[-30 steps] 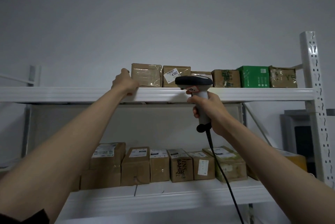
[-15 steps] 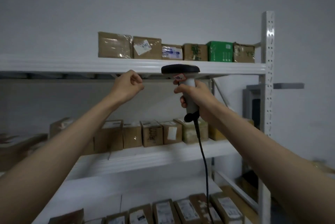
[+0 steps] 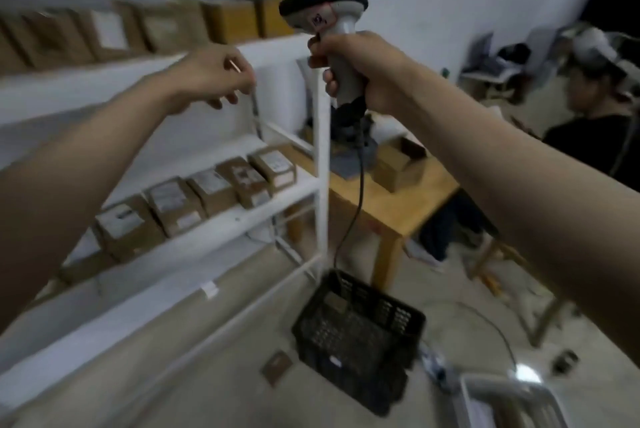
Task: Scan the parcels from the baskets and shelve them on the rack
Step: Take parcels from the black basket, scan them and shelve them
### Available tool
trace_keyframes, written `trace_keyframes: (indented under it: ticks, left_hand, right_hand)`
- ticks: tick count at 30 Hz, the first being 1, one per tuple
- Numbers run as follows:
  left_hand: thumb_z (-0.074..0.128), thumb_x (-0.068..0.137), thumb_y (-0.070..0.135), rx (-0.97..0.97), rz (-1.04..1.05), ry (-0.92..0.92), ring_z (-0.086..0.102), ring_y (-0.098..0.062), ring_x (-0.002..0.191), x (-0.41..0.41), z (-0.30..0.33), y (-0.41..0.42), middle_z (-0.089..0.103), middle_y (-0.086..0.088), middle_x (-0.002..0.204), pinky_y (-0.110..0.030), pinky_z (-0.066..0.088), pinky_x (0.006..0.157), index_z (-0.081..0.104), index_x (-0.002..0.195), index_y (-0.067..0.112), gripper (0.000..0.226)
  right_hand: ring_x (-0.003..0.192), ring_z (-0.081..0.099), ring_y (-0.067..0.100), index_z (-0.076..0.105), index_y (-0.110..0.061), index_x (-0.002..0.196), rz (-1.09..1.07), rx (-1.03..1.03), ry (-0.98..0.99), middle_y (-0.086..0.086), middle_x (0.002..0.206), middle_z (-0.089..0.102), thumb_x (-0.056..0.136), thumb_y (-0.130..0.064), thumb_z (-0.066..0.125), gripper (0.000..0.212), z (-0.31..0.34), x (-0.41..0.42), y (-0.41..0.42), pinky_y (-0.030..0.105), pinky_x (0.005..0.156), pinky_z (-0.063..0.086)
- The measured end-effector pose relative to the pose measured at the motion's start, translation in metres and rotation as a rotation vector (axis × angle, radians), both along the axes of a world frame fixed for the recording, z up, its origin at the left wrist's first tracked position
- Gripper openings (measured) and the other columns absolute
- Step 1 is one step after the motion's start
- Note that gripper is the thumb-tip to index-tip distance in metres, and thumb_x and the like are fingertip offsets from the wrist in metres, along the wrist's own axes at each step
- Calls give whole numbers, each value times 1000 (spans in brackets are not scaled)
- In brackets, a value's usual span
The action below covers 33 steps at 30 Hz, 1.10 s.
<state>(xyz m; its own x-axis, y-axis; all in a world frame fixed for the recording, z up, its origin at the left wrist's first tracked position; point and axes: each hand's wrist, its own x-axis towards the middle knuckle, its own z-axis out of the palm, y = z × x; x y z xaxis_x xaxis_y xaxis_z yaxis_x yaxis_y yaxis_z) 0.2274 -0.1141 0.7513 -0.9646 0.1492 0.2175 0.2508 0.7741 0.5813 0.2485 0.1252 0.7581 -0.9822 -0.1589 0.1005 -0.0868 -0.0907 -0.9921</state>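
Right hand [image 3: 360,69] grips the grey handheld barcode scanner [image 3: 329,29] upright – left hand [image 3: 211,75] loosely curled, empty, above the black plastic basket [image 3: 360,341].

Cardboard parcels [image 3: 211,190] w/ paper labels, white painted-metal rack [image 3: 322,157], perforated black plastic basket [image 3: 360,334], smooth wood table [image 3: 391,205].

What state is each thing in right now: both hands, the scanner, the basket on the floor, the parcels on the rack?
Left hand: empty, fingers loosely curled, in the air before the rack.
Right hand: grips the scanner's handle.
Scanner: held upright, cable hanging down.
Black basket: on the floor, tilted; contents too blurred to tell.
Parcels: standing in a row on the rack.
Small parcel: lying on the floor beside the basket.
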Motion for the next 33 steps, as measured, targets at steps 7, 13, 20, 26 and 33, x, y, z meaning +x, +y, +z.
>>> trace_keyframes:
  ticks: [7, 13, 20, 26, 33]
  left_hand:
    - [64, 96, 31, -43, -190, -247, 69, -16, 79, -31, -114, 120, 72, -1, 96, -26, 50, 56, 68, 104, 19, 15]
    - [63, 96, 30, -45, -269, -519, 70, -18, 78, -83, -229, 180, 72, -5, 98, -28, 53, 54, 66, 103, 17, 15]
    - [59, 100, 30, -8, -211, -833, 67, -14, 77, -159, -371, 182, 69, -2, 95, -23, 49, 51, 62, 105, 19, 12]
    - [55, 104, 29, 28, -118, -1055, 63, -14, 74, -193, -470, 148, 64, -2, 93, -26, 49, 53, 60, 108, 17, 14]
    - [59, 100, 29, 180, 51, -1135, 64, -16, 77, -196, -545, 137, 66, -4, 94, -28, 51, 57, 59, 91, 22, 11]
  right_hand:
    - [52, 51, 13, 55, -6, 98, -159, 59, -231, 11, 82, 59, 94, -9, 65, 10, -104, 5, 97, 26, 51, 46]
    - [53, 51, 13, 57, -7, 106, -205, 148, -407, 7, 80, 63, 92, -9, 66, 16, -206, -31, 146, 26, 53, 48]
    - [54, 51, 15, 62, -7, 101, -130, 256, -636, 15, 85, 61, 92, -9, 65, 9, -338, -105, 152, 30, 53, 47]
    - [50, 53, 12, 61, -8, 90, -115, 230, -852, -1, 61, 64, 92, -5, 63, 4, -432, -134, 139, 24, 48, 45]
    - [57, 49, 16, 60, -6, 97, -142, 199, -1016, 13, 84, 58, 95, -7, 65, 6, -513, -157, 151, 29, 54, 44]
